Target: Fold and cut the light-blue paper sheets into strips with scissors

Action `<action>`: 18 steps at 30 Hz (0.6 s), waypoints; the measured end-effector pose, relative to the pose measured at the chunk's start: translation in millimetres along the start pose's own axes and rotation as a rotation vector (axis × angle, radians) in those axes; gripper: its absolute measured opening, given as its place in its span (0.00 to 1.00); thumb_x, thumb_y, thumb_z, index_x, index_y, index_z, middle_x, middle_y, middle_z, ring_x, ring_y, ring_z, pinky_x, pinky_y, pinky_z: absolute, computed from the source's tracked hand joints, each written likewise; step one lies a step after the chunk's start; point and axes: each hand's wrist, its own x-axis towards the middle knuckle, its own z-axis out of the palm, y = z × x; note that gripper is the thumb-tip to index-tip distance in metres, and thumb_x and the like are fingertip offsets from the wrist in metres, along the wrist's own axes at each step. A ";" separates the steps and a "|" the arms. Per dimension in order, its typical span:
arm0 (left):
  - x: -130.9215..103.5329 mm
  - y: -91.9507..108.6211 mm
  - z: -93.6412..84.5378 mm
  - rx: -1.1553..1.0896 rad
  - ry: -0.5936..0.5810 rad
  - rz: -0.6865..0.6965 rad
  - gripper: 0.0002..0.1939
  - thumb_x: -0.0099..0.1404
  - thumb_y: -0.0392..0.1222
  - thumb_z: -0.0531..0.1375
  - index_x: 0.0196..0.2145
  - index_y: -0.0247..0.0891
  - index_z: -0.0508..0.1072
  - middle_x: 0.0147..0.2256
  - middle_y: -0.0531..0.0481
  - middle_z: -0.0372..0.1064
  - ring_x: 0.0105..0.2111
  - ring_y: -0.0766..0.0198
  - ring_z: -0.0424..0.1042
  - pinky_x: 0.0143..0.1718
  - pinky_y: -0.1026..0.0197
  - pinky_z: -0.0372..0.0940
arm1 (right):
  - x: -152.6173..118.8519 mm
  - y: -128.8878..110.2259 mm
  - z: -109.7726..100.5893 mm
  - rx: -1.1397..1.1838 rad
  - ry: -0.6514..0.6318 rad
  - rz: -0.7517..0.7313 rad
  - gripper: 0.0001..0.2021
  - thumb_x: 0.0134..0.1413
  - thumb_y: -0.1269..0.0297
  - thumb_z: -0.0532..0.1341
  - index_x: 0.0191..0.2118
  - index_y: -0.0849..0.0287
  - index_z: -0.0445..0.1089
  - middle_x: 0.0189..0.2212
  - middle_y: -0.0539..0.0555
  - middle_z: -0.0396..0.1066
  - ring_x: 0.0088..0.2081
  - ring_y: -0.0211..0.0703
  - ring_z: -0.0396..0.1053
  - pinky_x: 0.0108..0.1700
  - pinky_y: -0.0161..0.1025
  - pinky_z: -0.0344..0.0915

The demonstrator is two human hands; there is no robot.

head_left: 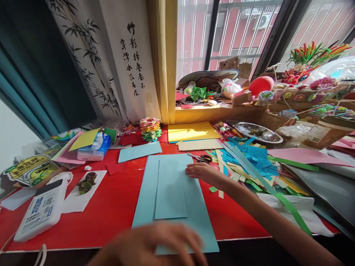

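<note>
A large light-blue sheet of paper [199, 221] lies on the red table, its near edge reaching the table's front. On top of it rests a narrower light-blue paper rectangle [171, 192]. My right hand [201, 172] is open, fingers stretched out flat, with the tips at the upper right edge of the narrow piece. Blurred by motion, my left hand [163, 244] hovers over the near end of the large sheet, fingers loosely bent and apart, with nothing visible in them. Just beyond my right hand lies a pair of scissors [203, 158] with black handles.
Coloured paper strips [249, 162] pile up at right, near a metal dish [256, 132]. Behind stand a folded-paper ornament [150, 129] and yellow paper [191, 131]. A white power bank [41, 212] and a tissue pack [94, 147] are at left. The table's front edge [238, 238] runs close.
</note>
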 end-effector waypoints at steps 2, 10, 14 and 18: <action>2.8 -1.2 -48.7 0.175 0.337 0.000 0.19 0.66 0.49 0.43 0.51 0.48 0.65 0.48 0.47 0.65 0.47 0.58 0.65 0.43 0.54 0.64 | 14.9 -1.4 2.6 0.022 -0.016 0.000 0.04 0.47 0.70 0.61 0.31 0.65 0.70 0.33 0.60 0.73 0.39 0.46 0.71 0.52 0.46 0.62; 36.8 -44.4 -141.2 1.026 1.219 -0.092 0.19 0.62 0.34 0.48 0.51 0.35 0.62 0.48 0.40 0.63 0.50 0.53 0.59 0.52 0.48 0.53 | 44.2 13.2 14.9 0.036 -0.044 -0.130 0.07 0.48 0.70 0.61 0.36 0.64 0.70 0.37 0.59 0.72 0.44 0.44 0.69 0.54 0.43 0.60; 34.5 -53.0 -139.6 1.050 1.254 -0.079 0.23 0.59 0.30 0.47 0.53 0.36 0.60 0.47 0.40 0.62 0.50 0.53 0.60 0.51 0.49 0.55 | 40.1 20.4 18.4 0.018 -0.084 -0.202 0.11 0.46 0.68 0.62 0.39 0.62 0.70 0.38 0.57 0.72 0.42 0.42 0.69 0.51 0.42 0.62; 32.1 -52.0 -141.9 0.978 1.255 -0.019 0.26 0.55 0.27 0.47 0.52 0.37 0.60 0.47 0.42 0.62 0.51 0.54 0.59 0.52 0.50 0.54 | 39.4 23.1 22.6 -0.047 -0.134 -0.236 0.14 0.45 0.65 0.62 0.41 0.61 0.70 0.37 0.55 0.71 0.39 0.40 0.69 0.48 0.42 0.63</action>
